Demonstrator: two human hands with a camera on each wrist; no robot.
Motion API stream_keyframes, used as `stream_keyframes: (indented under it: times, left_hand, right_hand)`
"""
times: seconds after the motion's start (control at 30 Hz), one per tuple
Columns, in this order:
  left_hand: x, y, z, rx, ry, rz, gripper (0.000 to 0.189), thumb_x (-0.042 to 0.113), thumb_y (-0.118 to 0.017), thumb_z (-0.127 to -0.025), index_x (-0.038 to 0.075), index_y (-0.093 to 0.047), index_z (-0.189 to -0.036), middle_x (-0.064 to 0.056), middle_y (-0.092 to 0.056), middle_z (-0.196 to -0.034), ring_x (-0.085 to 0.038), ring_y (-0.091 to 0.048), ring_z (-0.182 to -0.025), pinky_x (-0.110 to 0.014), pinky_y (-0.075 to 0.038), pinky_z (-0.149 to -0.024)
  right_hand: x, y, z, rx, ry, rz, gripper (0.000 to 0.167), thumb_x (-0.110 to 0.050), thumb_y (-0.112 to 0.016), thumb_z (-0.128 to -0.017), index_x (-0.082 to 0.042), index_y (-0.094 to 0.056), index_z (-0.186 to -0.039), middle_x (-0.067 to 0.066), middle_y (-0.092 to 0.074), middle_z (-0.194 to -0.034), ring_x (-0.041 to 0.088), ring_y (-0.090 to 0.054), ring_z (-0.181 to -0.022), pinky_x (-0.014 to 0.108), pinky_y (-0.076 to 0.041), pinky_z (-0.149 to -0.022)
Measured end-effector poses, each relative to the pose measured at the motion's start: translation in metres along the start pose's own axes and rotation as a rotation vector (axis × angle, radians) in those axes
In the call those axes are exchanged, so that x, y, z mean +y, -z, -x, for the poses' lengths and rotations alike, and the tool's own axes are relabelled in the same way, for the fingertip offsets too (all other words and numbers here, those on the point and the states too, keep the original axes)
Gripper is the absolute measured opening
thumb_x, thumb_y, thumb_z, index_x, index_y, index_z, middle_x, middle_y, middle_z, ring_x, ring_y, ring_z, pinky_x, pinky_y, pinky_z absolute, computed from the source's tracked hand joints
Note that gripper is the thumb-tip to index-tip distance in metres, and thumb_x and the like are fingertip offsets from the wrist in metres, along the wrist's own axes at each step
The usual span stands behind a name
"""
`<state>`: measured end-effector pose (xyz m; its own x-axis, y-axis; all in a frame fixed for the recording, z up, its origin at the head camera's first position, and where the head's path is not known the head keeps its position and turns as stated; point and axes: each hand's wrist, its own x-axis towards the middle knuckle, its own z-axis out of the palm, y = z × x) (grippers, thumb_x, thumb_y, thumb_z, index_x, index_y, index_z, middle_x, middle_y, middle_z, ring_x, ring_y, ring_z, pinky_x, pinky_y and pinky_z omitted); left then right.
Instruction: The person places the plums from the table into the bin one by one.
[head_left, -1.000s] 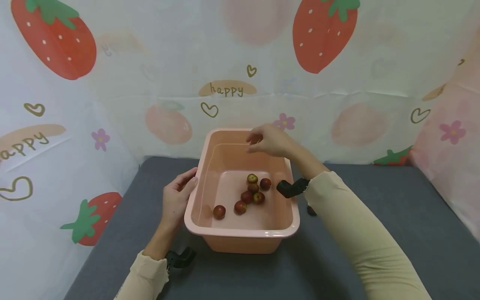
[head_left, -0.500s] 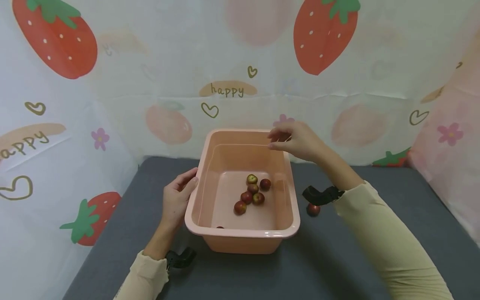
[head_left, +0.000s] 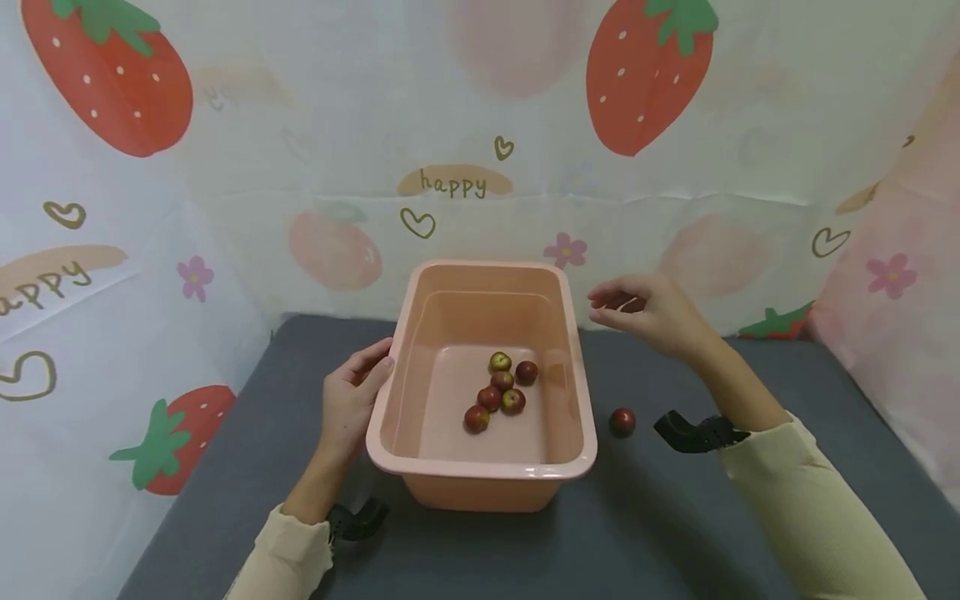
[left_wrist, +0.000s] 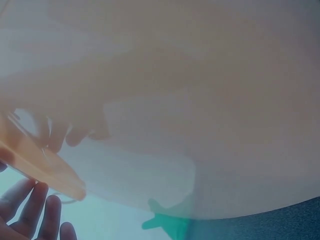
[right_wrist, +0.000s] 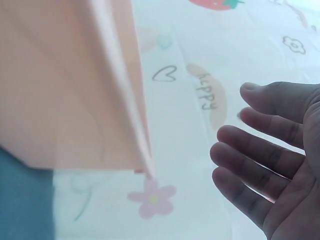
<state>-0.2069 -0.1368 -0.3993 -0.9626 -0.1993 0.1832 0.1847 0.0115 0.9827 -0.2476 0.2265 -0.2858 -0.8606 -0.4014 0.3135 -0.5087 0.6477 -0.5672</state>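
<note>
A peach-coloured plastic basin stands on the dark cloth, with several small red-green plums on its floor. My left hand holds the basin's left rim; in the left wrist view its fingers lie against the rim's outer side. My right hand is in the air to the right of the basin's far corner, fingers loosely bent and holding nothing. The right wrist view shows its fingers apart from the basin wall. One more plum lies on the cloth, right of the basin.
A dark grey cloth covers the table. Behind and at both sides hangs a white sheet printed with strawberries, hearts and flowers. Black wrist mounts stick out from both cuffs.
My right hand has moved from over the basin out to the right. One plum inside has rolled toward the front wall and out of sight. My left hand stays at the rim.
</note>
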Motion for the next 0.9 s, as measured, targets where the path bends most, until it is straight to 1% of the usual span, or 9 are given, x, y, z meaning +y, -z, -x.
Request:
stream_keyframes:
  times: [0.07,0.13,0.2,0.3,0.37,0.5,0.73,0.83,0.9]
  left_hand:
    - [0.000,0.001,0.001,0.004,-0.007,0.004,0.036,0.012,-0.065,-0.094,0.002,-0.063,-0.128,0.001,-0.069,-0.113,-0.001,-0.067,-0.094,-0.018,-0.057,-0.078]
    - [-0.001,0.001,0.001,0.008,-0.016,0.010,0.035,0.012,-0.065,-0.094,0.002,-0.063,-0.127,0.009,-0.068,-0.108,-0.002,-0.067,-0.094,-0.018,-0.058,-0.078]
    - [-0.002,0.001,0.001,0.004,-0.020,0.014,0.036,0.013,-0.065,-0.094,0.002,-0.063,-0.128,0.008,-0.069,-0.109,-0.002,-0.068,-0.094,-0.018,-0.058,-0.078]
    - [-0.002,-0.001,0.001,-0.001,-0.021,0.013,0.036,0.013,-0.065,-0.094,0.002,-0.063,-0.128,-0.002,-0.068,-0.114,-0.002,-0.068,-0.094,-0.018,-0.058,-0.078]
    - [-0.003,-0.002,0.000,0.001,-0.023,0.013,0.036,0.013,-0.064,-0.094,0.002,-0.063,-0.128,-0.007,-0.067,-0.116,-0.002,-0.067,-0.094,-0.018,-0.058,-0.078]
    - [-0.003,-0.003,0.000,0.003,-0.023,0.013,0.037,0.013,-0.064,-0.094,0.001,-0.062,-0.129,-0.009,-0.067,-0.117,-0.002,-0.068,-0.093,-0.018,-0.058,-0.077]
    - [-0.003,-0.003,0.000,0.002,-0.022,0.009,0.037,0.014,-0.064,-0.094,0.001,-0.062,-0.129,-0.014,-0.066,-0.119,-0.002,-0.068,-0.093,-0.018,-0.058,-0.078]
    - [-0.002,-0.003,0.000,0.002,-0.024,0.007,0.037,0.015,-0.064,-0.094,0.002,-0.062,-0.129,-0.015,-0.066,-0.120,-0.001,-0.068,-0.093,-0.018,-0.058,-0.078]
    - [-0.003,-0.003,0.000,0.001,-0.022,0.009,0.037,0.014,-0.064,-0.094,0.002,-0.062,-0.129,-0.014,-0.066,-0.121,-0.001,-0.068,-0.093,-0.018,-0.057,-0.078]
  right_hand:
    - [0.008,-0.001,0.007,0.015,0.019,0.009,0.022,-0.013,-0.071,-0.089,-0.001,-0.072,-0.108,0.013,-0.073,-0.101,0.022,-0.067,-0.090,0.025,-0.056,-0.080]
    - [0.016,-0.001,0.014,0.024,0.015,0.019,0.021,-0.013,-0.071,-0.089,-0.002,-0.072,-0.107,0.012,-0.074,-0.100,0.015,-0.066,-0.088,0.022,-0.056,-0.078]
    - [0.022,0.000,0.022,0.029,-0.004,0.010,0.021,-0.013,-0.070,-0.089,-0.002,-0.072,-0.107,0.012,-0.073,-0.100,0.007,-0.064,-0.087,0.020,-0.055,-0.078]
    - [0.029,0.002,0.034,0.030,-0.050,-0.007,0.022,-0.014,-0.070,-0.090,-0.003,-0.072,-0.109,0.011,-0.073,-0.101,-0.005,-0.060,-0.086,0.014,-0.052,-0.078]
    - [0.034,0.002,0.040,0.028,-0.064,-0.022,0.022,-0.014,-0.070,-0.090,-0.002,-0.071,-0.109,0.011,-0.073,-0.100,-0.007,-0.060,-0.085,0.014,-0.053,-0.078]
    - [0.046,-0.003,0.051,0.021,-0.103,-0.033,0.024,-0.016,-0.070,-0.091,-0.003,-0.071,-0.111,0.011,-0.073,-0.100,-0.005,-0.062,-0.085,0.015,-0.053,-0.077]
    - [0.066,-0.019,0.067,-0.013,-0.226,0.000,0.031,-0.025,-0.068,-0.092,-0.004,-0.069,-0.116,0.012,-0.072,-0.104,0.017,-0.067,-0.091,0.022,-0.055,-0.076]
    - [0.073,-0.027,0.071,-0.028,-0.255,0.009,0.032,-0.025,-0.068,-0.092,-0.004,-0.068,-0.116,0.012,-0.072,-0.104,0.023,-0.067,-0.091,0.028,-0.055,-0.077]
    - [0.078,-0.033,0.074,-0.037,-0.259,0.017,0.032,-0.024,-0.068,-0.092,-0.003,-0.068,-0.116,0.012,-0.072,-0.103,0.024,-0.067,-0.091,0.033,-0.056,-0.078]
